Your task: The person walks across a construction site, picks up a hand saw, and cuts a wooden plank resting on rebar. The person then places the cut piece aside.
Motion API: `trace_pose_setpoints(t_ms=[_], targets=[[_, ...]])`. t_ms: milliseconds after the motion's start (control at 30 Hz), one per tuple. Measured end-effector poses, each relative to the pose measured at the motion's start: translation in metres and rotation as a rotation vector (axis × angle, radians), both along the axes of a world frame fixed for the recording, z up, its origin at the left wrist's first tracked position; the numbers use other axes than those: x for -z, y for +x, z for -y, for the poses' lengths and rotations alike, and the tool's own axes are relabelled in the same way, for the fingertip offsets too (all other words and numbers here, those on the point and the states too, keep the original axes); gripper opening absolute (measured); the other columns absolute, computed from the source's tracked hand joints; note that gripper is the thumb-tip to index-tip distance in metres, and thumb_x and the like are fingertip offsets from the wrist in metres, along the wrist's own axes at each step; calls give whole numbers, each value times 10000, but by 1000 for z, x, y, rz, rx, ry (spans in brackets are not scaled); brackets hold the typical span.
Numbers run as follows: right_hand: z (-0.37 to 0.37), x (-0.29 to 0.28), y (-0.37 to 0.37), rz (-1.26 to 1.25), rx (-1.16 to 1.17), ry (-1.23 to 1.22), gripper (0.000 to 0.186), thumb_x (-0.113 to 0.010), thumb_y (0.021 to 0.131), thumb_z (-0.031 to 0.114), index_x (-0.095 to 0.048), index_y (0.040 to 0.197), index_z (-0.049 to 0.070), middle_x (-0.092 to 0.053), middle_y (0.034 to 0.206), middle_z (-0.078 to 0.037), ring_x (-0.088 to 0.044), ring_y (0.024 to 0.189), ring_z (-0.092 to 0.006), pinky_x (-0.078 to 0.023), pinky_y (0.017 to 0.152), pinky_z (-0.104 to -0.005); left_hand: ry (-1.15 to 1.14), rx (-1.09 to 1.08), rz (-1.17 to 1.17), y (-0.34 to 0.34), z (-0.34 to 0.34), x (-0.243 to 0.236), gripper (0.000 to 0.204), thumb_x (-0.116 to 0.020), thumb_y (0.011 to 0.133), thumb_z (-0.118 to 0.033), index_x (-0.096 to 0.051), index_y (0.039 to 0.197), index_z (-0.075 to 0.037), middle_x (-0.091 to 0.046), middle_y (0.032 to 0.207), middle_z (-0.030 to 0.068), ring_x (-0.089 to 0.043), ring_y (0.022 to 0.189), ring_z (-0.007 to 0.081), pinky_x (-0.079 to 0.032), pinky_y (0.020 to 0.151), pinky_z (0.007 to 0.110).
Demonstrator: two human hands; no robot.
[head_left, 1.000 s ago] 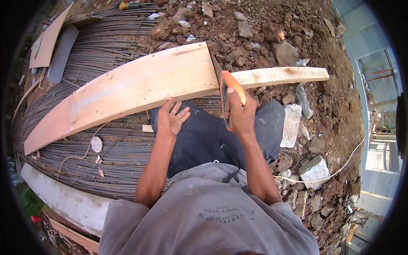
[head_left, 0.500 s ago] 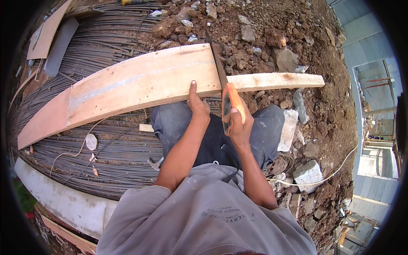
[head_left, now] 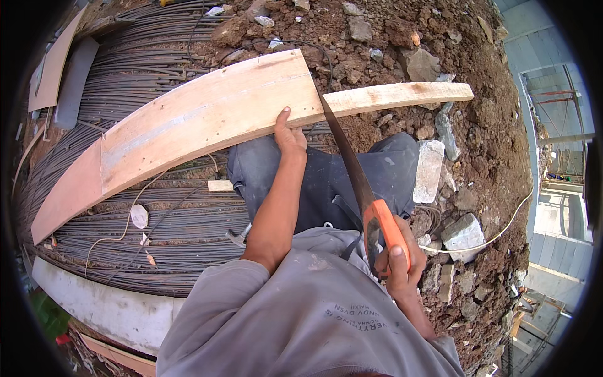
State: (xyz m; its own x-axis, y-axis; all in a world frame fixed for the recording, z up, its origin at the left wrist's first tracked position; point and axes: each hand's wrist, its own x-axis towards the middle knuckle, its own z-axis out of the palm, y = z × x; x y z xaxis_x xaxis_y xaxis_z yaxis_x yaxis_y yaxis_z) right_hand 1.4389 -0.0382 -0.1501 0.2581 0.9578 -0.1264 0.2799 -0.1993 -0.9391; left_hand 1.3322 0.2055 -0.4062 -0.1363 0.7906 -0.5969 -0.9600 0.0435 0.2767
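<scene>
Far left: a thin flat tan board and a grey slab lie at the upper left of the frame on a bed of bundled dark steel rods; a pale concrete edge runs along the lower left.
Plank: a long, pale wooden plank stretches from the left middle of the frame up to the top centre, lying across the rods; its narrower end reaches toward the upper right over brown soil.
Small items: a pale flat stone, a small wood offcut and a thin light cord sit on the rods below the plank.
Left hand: the left hand, at centre, presses flat on the plank's near edge, fingers wrapped over the board, just left of the saw blade.
Saw: a handsaw with a dark steel blade and orange handle slants from the plank's cut line at top centre down to the lower right; its tip meets the wood where wide plank narrows.
Right hand: the right hand, lower right of centre, is clenched around the orange handle.
Lap: dark trousers fill the centre beneath the blade.
Right: pale broken stones and rubble dot the soil.
</scene>
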Motion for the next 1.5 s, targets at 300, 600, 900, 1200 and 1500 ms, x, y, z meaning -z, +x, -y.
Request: trace_pose_setpoints(t_ms=[300,600,900,1200,1500], targets=[[-137,84,-5,-126,137,6,428,-492,958,281,-583,1254,-15,-458,555,24,-436,480,-56,-357,461,-232,-62,60,19,11,7,3,589,-712,735,-88,-446,1254,-12,-510,1217,117,-475,1197,273,-320,1106,405],[-59,52,13,-122,70,19,531,-484,963,363,-545,1283,-56,-503,567,15,-429,468,-52,-345,455,-216,-43,106,-38,2,23,-14,681,-743,697,-111,-432,1292,2,-502,1258,122,-459,1225,272,-263,1143,411],[-155,141,2,-119,74,440,438,-451,972,205,-515,1325,-47,-552,615,-10,-442,463,-44,-362,442,-211,-14,113,-15,14,-18,-18,619,-733,762,-159,-436,1290,-31,-505,1246,127,-470,1209,293,-327,1106,422],[-19,37,23,-21,-8,157,499,-462,971,312,-537,1279,-73,-518,597,12,-450,499,-46,-354,493,-204,-55,117,-31,0,-10,-3,652,-741,746,-155,-432,1308,-39,-494,1268,121,-436,1229,295,-266,1134,417],[-161,148,2,-204,74,411,466,-473,964,246,-517,1322,-50,-505,580,2,-429,465,-55,-357,433,-245,-104,133,-17,10,-10,-12,629,-739,752,-137,-437,1296,-43,-511,1238,112,-477,1214,292,-310,1128,415]])
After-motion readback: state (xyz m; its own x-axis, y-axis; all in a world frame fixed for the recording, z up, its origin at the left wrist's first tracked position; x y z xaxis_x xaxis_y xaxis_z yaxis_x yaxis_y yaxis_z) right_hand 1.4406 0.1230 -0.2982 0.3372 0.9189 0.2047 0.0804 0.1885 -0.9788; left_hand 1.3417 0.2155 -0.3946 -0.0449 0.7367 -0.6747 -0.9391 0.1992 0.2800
